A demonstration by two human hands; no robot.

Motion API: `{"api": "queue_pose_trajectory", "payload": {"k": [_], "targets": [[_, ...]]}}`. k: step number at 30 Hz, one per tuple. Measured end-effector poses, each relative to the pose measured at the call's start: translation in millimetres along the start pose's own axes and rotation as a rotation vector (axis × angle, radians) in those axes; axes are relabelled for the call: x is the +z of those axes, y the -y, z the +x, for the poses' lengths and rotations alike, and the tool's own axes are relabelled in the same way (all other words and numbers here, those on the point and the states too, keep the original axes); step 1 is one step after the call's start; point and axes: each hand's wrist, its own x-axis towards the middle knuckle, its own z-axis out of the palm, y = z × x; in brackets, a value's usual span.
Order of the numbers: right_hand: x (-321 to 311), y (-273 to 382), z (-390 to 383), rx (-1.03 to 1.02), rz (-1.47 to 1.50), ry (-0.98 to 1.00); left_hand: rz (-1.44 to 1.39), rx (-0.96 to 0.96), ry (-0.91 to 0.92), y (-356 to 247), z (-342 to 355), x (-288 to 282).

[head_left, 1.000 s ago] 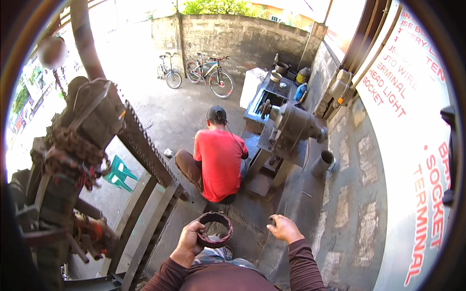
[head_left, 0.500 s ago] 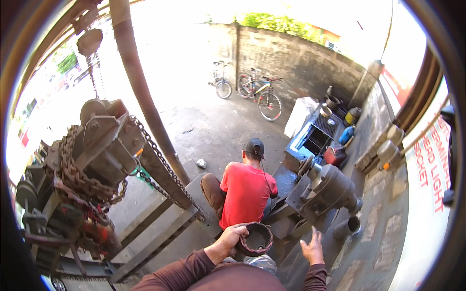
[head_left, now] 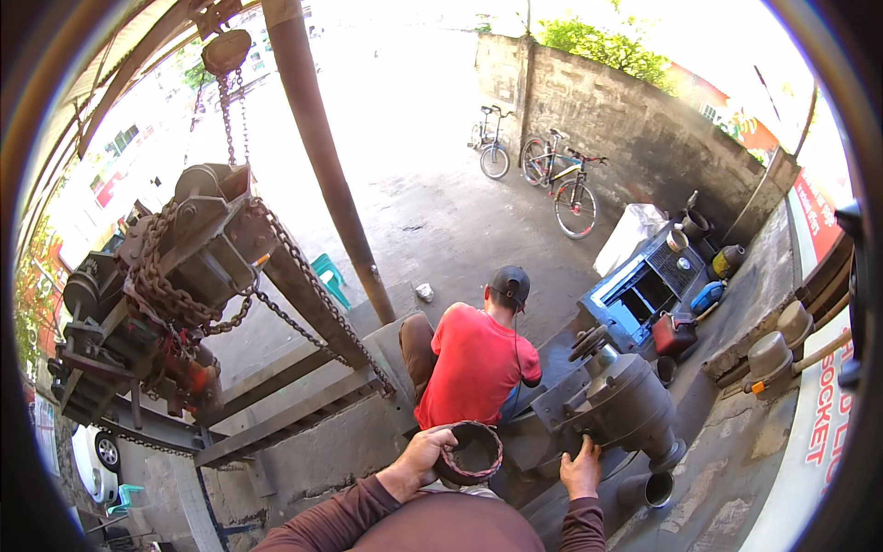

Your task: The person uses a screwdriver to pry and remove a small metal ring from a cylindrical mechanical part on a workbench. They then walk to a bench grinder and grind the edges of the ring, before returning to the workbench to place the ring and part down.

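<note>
Left hand (head_left: 421, 462) is gripping the left side of a dark, short-walled ring (head_left: 498, 455) just beyond the brown-shirted torso (head_left: 451, 527), leaving the bore facing up, perhaps for easy viewing; its rim is looking rough, reddish and almost braided. Right hand (head_left: 581, 471) is holding nothing visible, its fingers loosely parted beside the lower edge of a grey, rounded metal machine housing (head_left: 618, 405); whether they are touching it, I cannot tell. Below that housing, an open-ended cylinder (head_left: 649, 489) is resting on the ground. Ahead, a co-worker in a red shirt (head_left: 474, 368) is crouching, back turned. To the left, rusty chain (head_left: 158, 276) is draping in heavy loops over an angular steel hoist (head_left: 213, 221), probably for storage. Farther off, bicycles (head_left: 568, 184) are standing near a stained, rough wall (head_left: 644, 106).
</note>
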Motion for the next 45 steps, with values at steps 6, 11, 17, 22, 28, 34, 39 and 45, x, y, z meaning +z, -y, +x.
{"api": "queue_pose_trajectory", "payload": {"k": [6, 11, 17, 22, 28, 34, 39, 45], "targets": [[-1.7, -11.3, 9.0, -0.081, 0.017, 0.046, 0.021, 0.006, -0.074, 1.6, 0.1, 19.5], [9.8, -20.4, 13.8, -0.113, 0.009, -0.013, 0.062, 0.038, 0.02, -0.4, 9.2, 33.4], [11.3, -8.8, 17.8, 0.024, -0.013, 0.044, 0.037, -0.073, 0.033, -13.0, 2.2, 41.5], [16.4, -2.7, 23.5, 0.013, 0.03, -0.043, 0.098, -0.004, 0.091, -32.0, 17.2, 22.1], [19.0, -16.8, 30.0, 0.042, 0.037, -0.04, 0.027, -0.074, 0.053, -49.2, 41.7, -20.3], [14.6, -16.3, 38.6, 0.049, 0.055, -0.012, 0.006, -0.104, -0.015, -54.9, 37.6, -40.7], [10.0, -15.1, 47.0, 0.058, 0.11, -0.036, -0.003, -0.128, -0.022, -56.3, 40.2, -46.9], [-0.5, -7.5, 47.6, 0.055, 0.045, -0.026, -0.012, -0.088, 0.115, -58.7, 49.6, -31.9]]}}
